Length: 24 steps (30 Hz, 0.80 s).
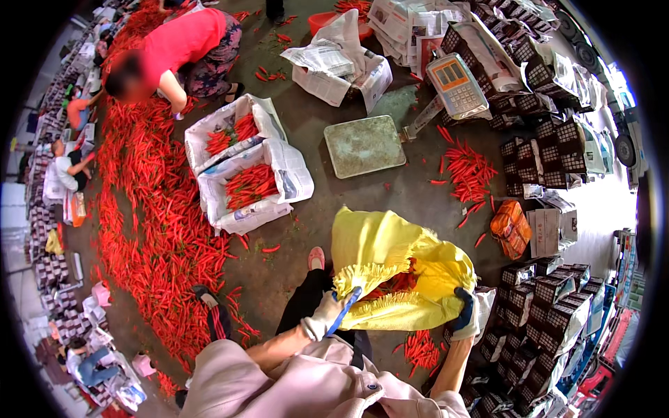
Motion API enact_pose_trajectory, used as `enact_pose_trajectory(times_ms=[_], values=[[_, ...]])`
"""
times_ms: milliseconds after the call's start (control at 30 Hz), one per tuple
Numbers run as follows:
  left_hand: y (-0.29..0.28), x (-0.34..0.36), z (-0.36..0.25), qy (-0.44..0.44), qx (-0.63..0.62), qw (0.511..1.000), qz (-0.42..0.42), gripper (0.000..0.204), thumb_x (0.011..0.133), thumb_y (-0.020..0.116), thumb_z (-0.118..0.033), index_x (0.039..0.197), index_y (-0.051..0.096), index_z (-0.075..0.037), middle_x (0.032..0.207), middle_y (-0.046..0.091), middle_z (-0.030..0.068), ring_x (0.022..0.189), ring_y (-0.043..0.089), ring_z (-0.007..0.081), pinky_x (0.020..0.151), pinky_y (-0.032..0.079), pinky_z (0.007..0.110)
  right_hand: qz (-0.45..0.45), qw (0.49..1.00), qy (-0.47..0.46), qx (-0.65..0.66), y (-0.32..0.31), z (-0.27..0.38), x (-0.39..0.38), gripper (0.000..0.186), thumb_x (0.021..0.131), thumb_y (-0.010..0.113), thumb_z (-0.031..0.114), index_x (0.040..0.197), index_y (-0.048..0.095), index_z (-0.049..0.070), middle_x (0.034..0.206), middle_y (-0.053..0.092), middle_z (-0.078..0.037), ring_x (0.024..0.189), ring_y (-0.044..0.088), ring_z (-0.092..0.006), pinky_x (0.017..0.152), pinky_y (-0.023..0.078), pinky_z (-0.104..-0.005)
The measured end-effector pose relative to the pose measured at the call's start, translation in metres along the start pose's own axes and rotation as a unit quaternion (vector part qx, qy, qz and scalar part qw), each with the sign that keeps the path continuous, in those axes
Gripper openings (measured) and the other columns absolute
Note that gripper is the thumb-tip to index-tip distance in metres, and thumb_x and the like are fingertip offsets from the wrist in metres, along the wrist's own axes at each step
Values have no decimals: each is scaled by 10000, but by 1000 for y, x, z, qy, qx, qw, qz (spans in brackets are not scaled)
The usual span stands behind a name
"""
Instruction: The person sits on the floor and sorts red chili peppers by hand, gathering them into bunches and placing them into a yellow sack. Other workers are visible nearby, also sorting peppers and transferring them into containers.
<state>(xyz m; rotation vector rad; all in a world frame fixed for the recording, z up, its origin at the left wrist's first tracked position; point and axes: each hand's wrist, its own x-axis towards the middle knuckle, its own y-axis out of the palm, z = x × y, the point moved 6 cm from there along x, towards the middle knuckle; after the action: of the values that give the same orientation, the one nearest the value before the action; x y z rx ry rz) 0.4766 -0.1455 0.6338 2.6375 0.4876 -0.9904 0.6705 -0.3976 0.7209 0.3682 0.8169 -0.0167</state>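
Note:
A yellow woven sack (pixel 376 240) hangs open in front of me, its frayed mouth facing me and red chili peppers (pixel 403 281) showing inside. My left hand (pixel 333 310), in a white and blue glove, is closed on the left side of the frayed rim. My right hand (pixel 463 313), in a similar glove, grips the sack's right side. Beyond the sack are two paper-lined crates (pixel 237 150) with peppers in them and a metal platform scale (pixel 364 145) with its display unit (pixel 456 87). Loose peppers (pixel 421 348) lie on the floor below the sack.
A long heap of peppers (pixel 139 209) spreads along the left, where a person in red (pixel 188 42) bends over it and other people sit farther off. Stacked dark crates (pixel 550 327) line the right, near an orange bundle (pixel 510 230). A small pepper pile (pixel 465 171) lies beside the scale.

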Motion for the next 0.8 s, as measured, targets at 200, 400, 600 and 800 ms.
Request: enact_pose_trajectory(times_ms=[200,400,600,800], values=[[-38,-37,0,-84,10,995,-55,460,888,569,-398,1149,577,-20,1014,647,86,881,579,139,783,446,300,52,968,18,-245,63,-18,70,249,745,569,38,993,597,33,801,590,-18,666,580,-140,585,497,-267],[-81,28,72,-58,-40,981,-182,602,879,513,-510,1133,573,32,1002,637,205,926,599,249,799,441,332,48,917,126,-376,93,-124,214,86,778,612,93,849,604,45,619,548,-37,511,546,-180,483,464,-300],[-92,38,72,-19,-75,971,-227,592,882,564,-413,1255,473,38,1215,561,163,1109,535,226,914,401,329,-4,932,18,-362,115,-159,231,189,755,685,218,818,591,67,623,532,-19,478,480,-131,433,379,-269],[-136,30,58,57,-115,938,-323,509,847,646,-285,1221,474,14,1047,583,114,977,558,196,865,429,303,-140,927,-61,-341,43,-132,163,798,714,747,334,1329,315,63,1074,548,-86,863,514,-172,726,426,-320]])
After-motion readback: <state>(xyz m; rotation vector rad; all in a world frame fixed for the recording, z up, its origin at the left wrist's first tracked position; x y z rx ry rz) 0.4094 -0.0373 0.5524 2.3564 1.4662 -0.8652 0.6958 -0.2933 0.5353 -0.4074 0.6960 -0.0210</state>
